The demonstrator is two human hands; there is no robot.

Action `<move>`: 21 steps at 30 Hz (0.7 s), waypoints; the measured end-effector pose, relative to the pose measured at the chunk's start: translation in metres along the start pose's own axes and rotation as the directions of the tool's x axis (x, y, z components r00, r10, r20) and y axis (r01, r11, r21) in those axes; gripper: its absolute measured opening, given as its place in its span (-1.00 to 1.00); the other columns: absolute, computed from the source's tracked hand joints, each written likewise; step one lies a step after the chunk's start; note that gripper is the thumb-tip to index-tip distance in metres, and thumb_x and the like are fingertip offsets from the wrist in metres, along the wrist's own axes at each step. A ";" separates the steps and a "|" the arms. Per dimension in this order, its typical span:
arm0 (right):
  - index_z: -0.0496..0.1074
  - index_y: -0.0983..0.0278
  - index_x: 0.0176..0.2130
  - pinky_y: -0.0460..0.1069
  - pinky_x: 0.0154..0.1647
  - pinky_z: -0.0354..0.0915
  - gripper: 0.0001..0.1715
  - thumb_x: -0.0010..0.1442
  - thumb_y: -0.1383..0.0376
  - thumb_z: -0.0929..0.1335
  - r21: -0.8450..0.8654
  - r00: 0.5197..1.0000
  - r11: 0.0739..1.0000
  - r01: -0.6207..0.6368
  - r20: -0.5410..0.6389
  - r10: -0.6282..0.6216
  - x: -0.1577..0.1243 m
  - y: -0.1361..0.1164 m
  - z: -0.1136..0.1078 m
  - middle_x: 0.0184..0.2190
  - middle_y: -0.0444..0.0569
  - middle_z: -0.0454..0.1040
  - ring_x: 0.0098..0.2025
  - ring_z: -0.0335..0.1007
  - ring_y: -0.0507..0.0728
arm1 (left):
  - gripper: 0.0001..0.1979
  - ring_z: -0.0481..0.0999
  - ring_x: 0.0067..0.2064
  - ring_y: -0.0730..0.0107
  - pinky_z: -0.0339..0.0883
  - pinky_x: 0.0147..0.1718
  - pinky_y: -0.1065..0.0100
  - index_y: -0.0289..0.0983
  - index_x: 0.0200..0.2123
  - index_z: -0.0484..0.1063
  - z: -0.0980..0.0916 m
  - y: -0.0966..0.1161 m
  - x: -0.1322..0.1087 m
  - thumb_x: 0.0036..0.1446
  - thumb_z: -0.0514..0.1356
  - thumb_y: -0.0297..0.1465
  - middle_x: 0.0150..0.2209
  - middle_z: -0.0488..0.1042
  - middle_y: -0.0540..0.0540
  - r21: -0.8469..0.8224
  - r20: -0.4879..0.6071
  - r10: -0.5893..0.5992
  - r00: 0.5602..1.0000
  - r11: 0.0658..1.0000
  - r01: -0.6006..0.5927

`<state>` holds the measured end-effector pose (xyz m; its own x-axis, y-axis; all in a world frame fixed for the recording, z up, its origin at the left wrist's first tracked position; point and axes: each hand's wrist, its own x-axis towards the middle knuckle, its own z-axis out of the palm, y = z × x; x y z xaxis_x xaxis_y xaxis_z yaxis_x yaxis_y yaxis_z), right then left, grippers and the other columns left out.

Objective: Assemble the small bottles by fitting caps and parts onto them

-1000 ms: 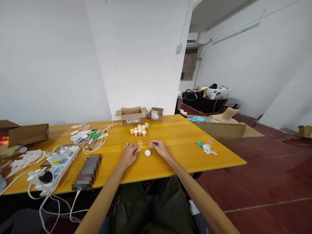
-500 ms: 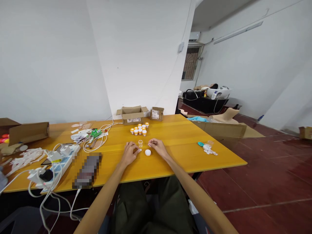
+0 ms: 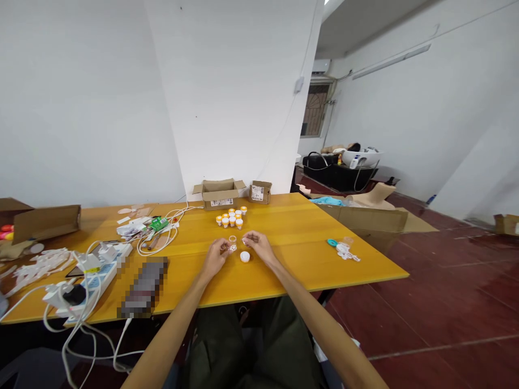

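My left hand (image 3: 216, 256) is closed in a pinch on a small white piece with dark dots or holes (image 3: 232, 248). Close by, my right hand (image 3: 258, 246) pinches a small white piece (image 3: 245, 241), mostly covered by the fingers. Between the two hands stands a clear round ring-like container (image 3: 232, 239). Just nearer to me, a round white cap-like piece (image 3: 245, 256) rests on the table. Farther back is a cluster of small white and orange capped containers (image 3: 231, 218), several of them standing close together.
Two cardboard boxes, an open one (image 3: 221, 195) and a smaller one (image 3: 260, 192), stand by the wall. A power strip (image 3: 103, 273) with cables and a blurred phone (image 3: 145, 286) lie left. White parts with a teal ring (image 3: 332, 242) lie right on the table (image 3: 300, 270).
My right hand has shifted slightly left, nearer the clear container. The dotted white piece in my left hand now shows more of its face. The view has tilted slightly.
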<state>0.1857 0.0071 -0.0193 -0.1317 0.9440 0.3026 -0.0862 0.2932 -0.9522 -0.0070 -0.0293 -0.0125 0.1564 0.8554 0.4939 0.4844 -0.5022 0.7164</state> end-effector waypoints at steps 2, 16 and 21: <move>0.50 0.23 -0.44 0.00 -0.34 0.39 -0.71 -0.13 0.10 0.50 0.045 1.000 0.999 -0.005 -0.002 0.005 0.000 -0.002 0.004 -0.49 -0.09 0.54 -0.41 0.45 0.10 | -0.96 0.46 -0.34 0.36 0.33 -0.30 0.35 -0.22 -0.38 0.49 0.005 0.004 0.004 0.03 0.26 -0.44 -0.39 0.54 0.00 -0.102 -0.024 -0.016 1.000 0.995 0.013; 0.52 0.23 -0.48 -0.01 -0.35 0.40 -0.75 -0.18 0.15 0.51 0.127 0.995 0.990 -0.064 -0.071 0.073 -0.003 -0.007 0.015 -0.47 -0.07 0.56 -0.39 0.45 0.11 | -0.97 0.49 -0.35 0.37 0.33 -0.35 0.37 -0.20 -0.41 0.50 0.021 0.019 0.018 0.00 0.29 -0.41 -0.41 0.56 0.02 -0.217 -0.074 -0.066 0.995 0.975 0.049; 0.54 0.21 -0.45 0.00 -0.28 0.40 -0.78 -0.18 0.18 0.50 0.124 0.996 0.992 -0.013 -0.083 0.023 -0.004 -0.010 0.014 -0.44 -0.08 0.59 -0.35 0.48 0.12 | -0.94 0.49 -0.37 0.37 0.35 -0.34 0.36 -0.21 -0.39 0.51 0.028 0.020 0.022 0.02 0.30 -0.37 -0.41 0.55 0.01 -0.232 -0.113 -0.068 0.991 0.972 0.040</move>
<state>0.1732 -0.0020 -0.0105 -0.0517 0.9598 0.2758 -0.2066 0.2600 -0.9433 0.0299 -0.0175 -0.0007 0.0252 0.8676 0.4967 0.2771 -0.4834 0.8304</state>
